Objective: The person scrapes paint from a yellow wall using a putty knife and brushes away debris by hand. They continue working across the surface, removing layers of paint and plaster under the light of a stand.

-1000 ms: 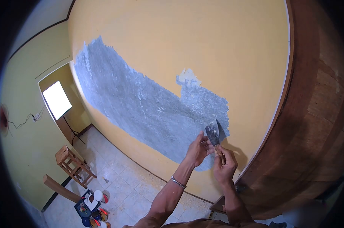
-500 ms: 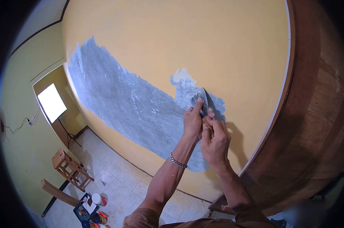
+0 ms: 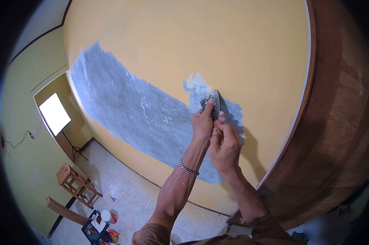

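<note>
A pointed metal scraper blade [image 3: 216,102] stands up in front of the wall, near the upper edge of the right grey patch. My left hand [image 3: 202,124], with a chain bracelet on its wrist, is closed with its thumb against a dark, crusted piece [image 3: 205,103] beside the blade. My right hand [image 3: 225,149] is closed just below, around the scraper's handle, which the fingers mostly hide. Around them the yellow wall [image 3: 253,53] has a broad bare grey area [image 3: 131,106] with ragged edges.
A brown wooden panel [image 3: 327,143] borders the wall at right. At lower left are a wooden stool [image 3: 76,183], a wooden plank [image 3: 66,210], a tray of tools [image 3: 88,232], a white container [image 3: 105,216] and a bright lamp [image 3: 55,114]. Scraps lie on the tiled floor [image 3: 127,204].
Both hands have shifted slightly left, and the blade has moved a little up and left with them. The view has shifted slightly.
</note>
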